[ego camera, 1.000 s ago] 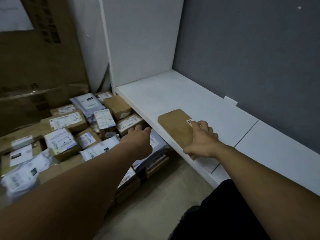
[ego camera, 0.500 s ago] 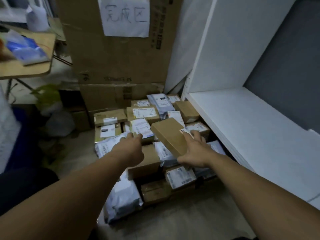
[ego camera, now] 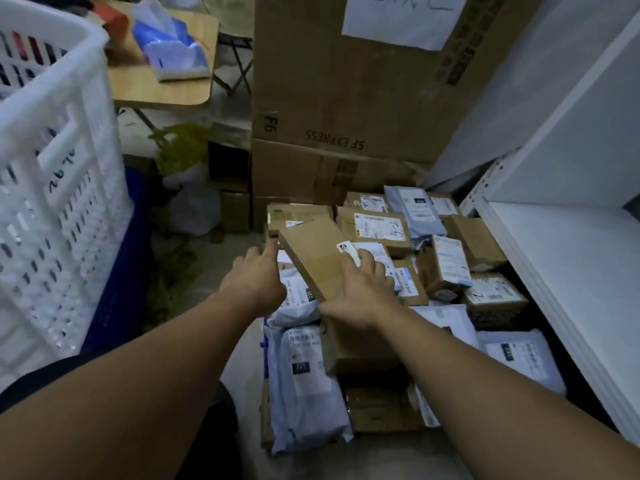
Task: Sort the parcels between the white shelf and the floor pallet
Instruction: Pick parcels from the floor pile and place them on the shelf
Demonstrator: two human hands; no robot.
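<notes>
Item: flat brown cardboard parcel point(ego camera: 313, 258), now off the white shelf point(ego camera: 571, 271). I'm bringing it over the centre-frame parcel pile point(ego camera: 304, 375), right grip point(ego camera: 363, 292) clamped on it, left grip point(ego camera: 254, 277) spread, touching its edge.

The flat parcel point(ego camera: 315, 258) is matt brown cardboard, the grey mailer bag point(ego camera: 304, 386) crinkled glossy plastic, the shelf point(ego camera: 581, 258) smooth white, the basket point(ego camera: 59, 202) white plastic.

parcel labels point(ego camera: 379, 225) illegibly small

Single wide-angle view, worn on the head. Looks forward and steeply down, close over the parcels point(ego camera: 375, 227) heaped on the floor. Takes in the white shelf point(ego camera: 575, 271) at right, a white basket point(ego camera: 52, 174) at left.
</notes>
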